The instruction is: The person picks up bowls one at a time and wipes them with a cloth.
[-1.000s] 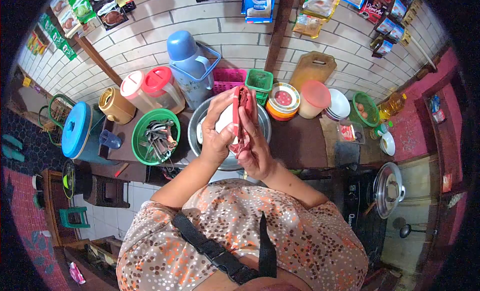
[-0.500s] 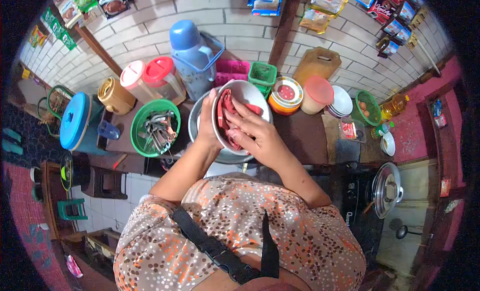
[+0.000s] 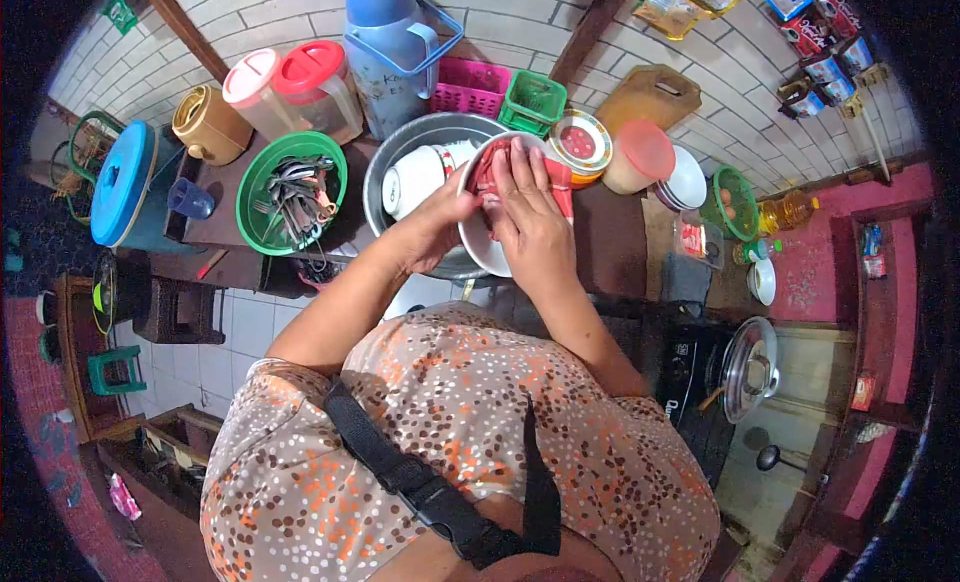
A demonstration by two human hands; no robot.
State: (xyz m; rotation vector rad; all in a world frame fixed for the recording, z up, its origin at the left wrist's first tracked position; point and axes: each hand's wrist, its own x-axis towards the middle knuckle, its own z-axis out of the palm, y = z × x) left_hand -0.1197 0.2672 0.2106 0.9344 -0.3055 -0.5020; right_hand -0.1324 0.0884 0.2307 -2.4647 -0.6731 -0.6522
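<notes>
Shirt (image 3: 450, 412): here at the near edge, spotted cloth with a black strap (image 3: 420, 492) slanting across it.
Stove (image 3: 688, 372): over on the near right, black, a metal lid (image 3: 742, 377) beside it.
Left hand (image 3: 425, 232): on the bowl's left side, thumb along the rim, pinching it; the other fingers are mostly hidden.
Right hand (image 3: 533, 207): straight down into it, fingers long and slightly spread, pressed flat on the red cloth.
Bowl (image 3: 484, 250): there it is, white, tilted, between the two hands and over the right part of the basin.
Red cloth (image 3: 484, 174): bunched inside the bowl under the right hand, a bit showing at the right rim.
Basin (image 3: 374, 192): big, grey metal, behind the bowl, with white crockery (image 3: 415, 180) in its left half.
Surface (image 3: 608, 237): dark brown, carrying the lot.
Green tub (image 3: 252, 217): left of the basin, a jumble of cutlery (image 3: 300, 197) inside.
Plates (image 3: 580, 142): stacked just to the right, beyond the bowl, next to a pink-lidded tub (image 3: 640, 160).
Eggs (image 3: 728, 204): far right, in a green basket.
Thermos (image 3: 388, 67): tall and blue, far side, up by the brick wall (image 3: 275, 22).
</notes>
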